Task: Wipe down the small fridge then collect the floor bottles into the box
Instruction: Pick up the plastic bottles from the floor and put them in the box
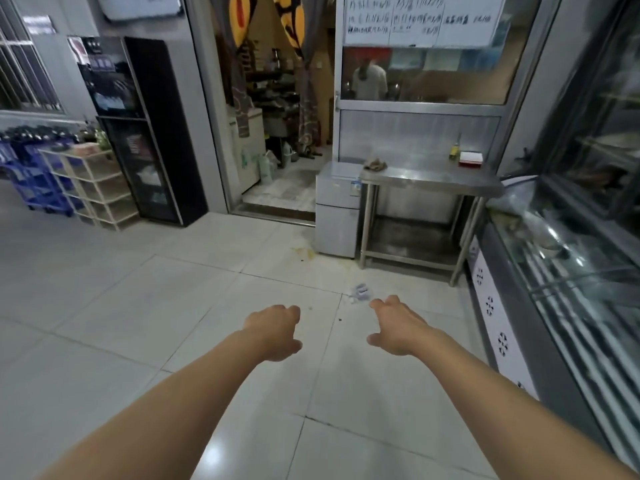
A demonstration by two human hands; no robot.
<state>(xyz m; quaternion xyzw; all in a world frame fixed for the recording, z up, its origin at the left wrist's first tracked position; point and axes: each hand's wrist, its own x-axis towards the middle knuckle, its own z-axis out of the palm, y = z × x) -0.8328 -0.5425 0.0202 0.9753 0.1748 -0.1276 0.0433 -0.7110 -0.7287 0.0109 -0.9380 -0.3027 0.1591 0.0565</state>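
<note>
The small grey fridge (336, 211) stands on the floor ahead, tucked against the left end of a steel table (429, 180). A crumpled brownish rag (375, 164) lies on the table's left corner, right beside the fridge top. A small crushed item (360, 292) lies on the tiles just beyond my right hand; I cannot tell if it is a bottle. My left hand (275, 330) and my right hand (398, 325) are stretched forward over the floor, both empty with fingers loosely apart. No box is visible.
A glass display counter (561, 271) runs along the right. A tall black cabinet (138, 133), cream shelves (93, 188) and blue crates (31, 181) line the left. An open doorway (277, 133) leads to a kitchen; a person stands behind the window (370, 79). A yellowish stain (304, 252) marks the floor.
</note>
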